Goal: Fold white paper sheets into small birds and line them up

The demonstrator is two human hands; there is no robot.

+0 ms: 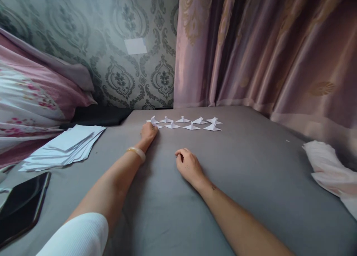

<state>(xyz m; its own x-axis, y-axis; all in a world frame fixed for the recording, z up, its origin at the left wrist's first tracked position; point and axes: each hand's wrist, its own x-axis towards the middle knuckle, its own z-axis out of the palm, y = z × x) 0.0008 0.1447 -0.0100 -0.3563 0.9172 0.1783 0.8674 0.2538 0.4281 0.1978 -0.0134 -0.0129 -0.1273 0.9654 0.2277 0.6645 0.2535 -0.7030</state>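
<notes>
- Light soft, moderate; wallpaper (106,40) shows cool cast upper left, curtain (267,58) folds dimmer
- Soft shadow falls right of left forearm (111,185)
- Phone (23,207) carries faint reflection
- Edges stretch, wide-angle; right margin blurs
- Folded papers (192,126) lack fine detail

Through my feed I see a grey damask-patterned wall (128,75) with a pale rectangular patch (135,46), long mauve-pink curtains with gold motifs (242,51), and a flat grey cloth-covered surface (251,166).
</notes>
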